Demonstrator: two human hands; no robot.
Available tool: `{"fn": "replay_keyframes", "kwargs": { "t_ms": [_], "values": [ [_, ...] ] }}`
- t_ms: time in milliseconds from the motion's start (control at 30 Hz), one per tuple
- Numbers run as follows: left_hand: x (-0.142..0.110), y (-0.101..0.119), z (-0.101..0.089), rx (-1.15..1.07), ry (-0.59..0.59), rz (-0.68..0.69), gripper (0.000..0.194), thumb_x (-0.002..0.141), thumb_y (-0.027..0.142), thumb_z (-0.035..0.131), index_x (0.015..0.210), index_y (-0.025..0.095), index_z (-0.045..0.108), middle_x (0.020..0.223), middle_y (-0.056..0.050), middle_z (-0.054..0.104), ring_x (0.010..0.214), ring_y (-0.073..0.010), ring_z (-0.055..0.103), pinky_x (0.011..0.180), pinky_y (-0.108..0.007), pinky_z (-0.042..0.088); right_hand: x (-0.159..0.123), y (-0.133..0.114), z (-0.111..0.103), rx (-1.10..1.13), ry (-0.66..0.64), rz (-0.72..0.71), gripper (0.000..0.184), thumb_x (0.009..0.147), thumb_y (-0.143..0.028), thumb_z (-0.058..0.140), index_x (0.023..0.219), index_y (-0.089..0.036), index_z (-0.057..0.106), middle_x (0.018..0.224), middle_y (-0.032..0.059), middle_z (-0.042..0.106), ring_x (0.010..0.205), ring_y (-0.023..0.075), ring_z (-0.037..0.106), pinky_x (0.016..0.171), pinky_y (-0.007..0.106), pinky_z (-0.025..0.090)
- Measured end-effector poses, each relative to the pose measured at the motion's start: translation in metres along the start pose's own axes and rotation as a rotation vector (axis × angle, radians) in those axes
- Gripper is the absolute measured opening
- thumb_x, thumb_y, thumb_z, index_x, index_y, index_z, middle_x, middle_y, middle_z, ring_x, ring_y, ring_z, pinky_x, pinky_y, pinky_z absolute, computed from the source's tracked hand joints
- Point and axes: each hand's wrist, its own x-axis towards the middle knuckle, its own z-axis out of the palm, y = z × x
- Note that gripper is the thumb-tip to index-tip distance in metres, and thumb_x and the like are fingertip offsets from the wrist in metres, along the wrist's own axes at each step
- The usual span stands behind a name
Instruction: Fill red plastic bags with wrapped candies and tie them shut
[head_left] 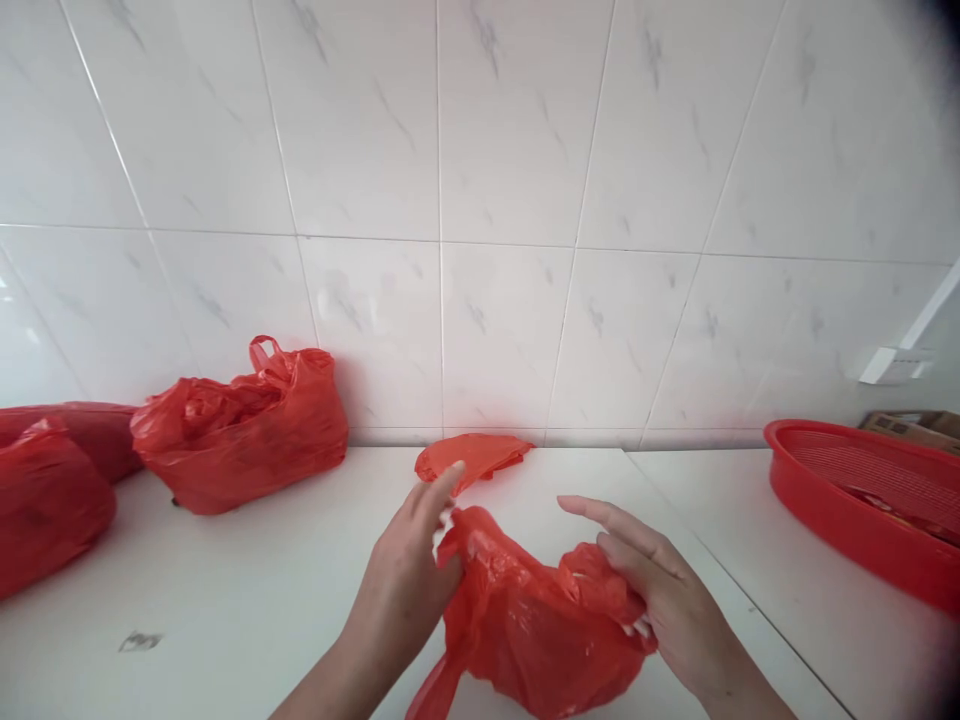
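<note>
White counter is seen first, tiled wall behind. Biggest items: red basket far right, full red bag at left by the wall, two more red bags at the far-left edge, one in front, the other behind it. A flat red bag is laid near the wall, just beyond the hands.

Now the work itself: a crumpled red bag is held low over the counter, front and centre, btwn both hands.

How it's best handled, as judged from here: thin film, so light pinches at the rim are wanted, not a fistful. Edges should be teased apart w/ fingertips, one hand anchoring while the other peels. Handle loop hanging at bottom left should be kept clear so it isn't snagged.

Pose: left hand is set on the bag's left edge, palm turned inward, fingers curled against the plastic, index raised. Looks like a pinch on the film, though the thumb is hidden. Right hand is laid on the bag's right side, fingers extended and spread, pointing left; fingertips of the lower digits are pressed into the folds, not clamped. Both wrists are angled inward, forearms entering from the bottom edge.
</note>
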Motion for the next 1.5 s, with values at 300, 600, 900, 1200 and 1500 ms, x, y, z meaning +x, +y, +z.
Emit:
{"fn": "replay_keyframes", "kwargs": {
  "t_ms": [300,600,900,1200,1500],
  "values": [
    [-0.013,0.037,-0.01,-0.843,-0.376,-0.316,0.034,0.087,0.042,0.051,0.063,0.017,0.056,0.057,0.001,0.05,0.049,-0.0099,0.045,0.047,-0.021,0.036,-0.004,0.004,-0.01,0.123,-0.043,-0.089,0.06,0.082,-0.056,0.054,0.13,-0.02,0.052,0.047,-0.0071,0.033,0.044,0.009,0.03,0.046,0.023,0.024],
    [-0.016,0.057,-0.009,-1.144,-0.126,-0.7,0.025,0.08,0.04,0.063,0.072,0.02,0.051,0.053,0.006,0.049,0.039,-0.0061,0.039,0.039,-0.017,0.028,-0.017,0.002,0.005,-0.223,-0.237,0.004,0.076,0.079,-0.045,0.062,0.145,-0.026,0.03,0.061,-0.0055,0.048,0.054,0.0104,0.043,0.052,0.022,0.031],
    [-0.029,0.052,0.018,-1.3,-0.306,-0.546,0.031,0.066,0.033,0.076,0.076,0.021,0.048,0.065,0.0,0.063,0.058,-0.017,0.062,0.054,-0.025,0.045,-0.022,0.018,0.057,-0.052,-0.193,0.019,0.06,0.068,-0.042,0.073,0.122,-0.025,0.056,0.076,0.0003,0.063,0.074,0.0189,0.059,0.066,0.029,0.044],
    [-0.041,0.038,0.015,-0.585,-0.166,0.13,0.081,0.056,0.054,0.079,0.128,0.035,0.047,0.147,-0.008,0.031,0.135,-0.0363,0.027,0.107,-0.047,0.028,-0.007,0.028,0.036,0.129,0.0,0.041,0.04,0.075,-0.061,0.06,0.078,-0.021,0.06,0.064,0.0014,0.057,0.059,0.0165,0.053,0.052,0.026,0.041],
    [-0.027,0.041,0.012,-0.643,-0.161,-0.256,0.025,0.09,0.044,0.047,0.1,0.026,0.061,0.098,-0.006,0.063,0.083,-0.02,0.058,0.075,-0.03,0.045,-0.016,0.021,0.03,-0.017,-0.306,-0.031,0.058,0.086,-0.066,0.039,0.073,-0.015,0.063,0.054,-0.0003,0.051,0.045,0.0082,0.038,0.05,0.023,0.031]
  ]
}}
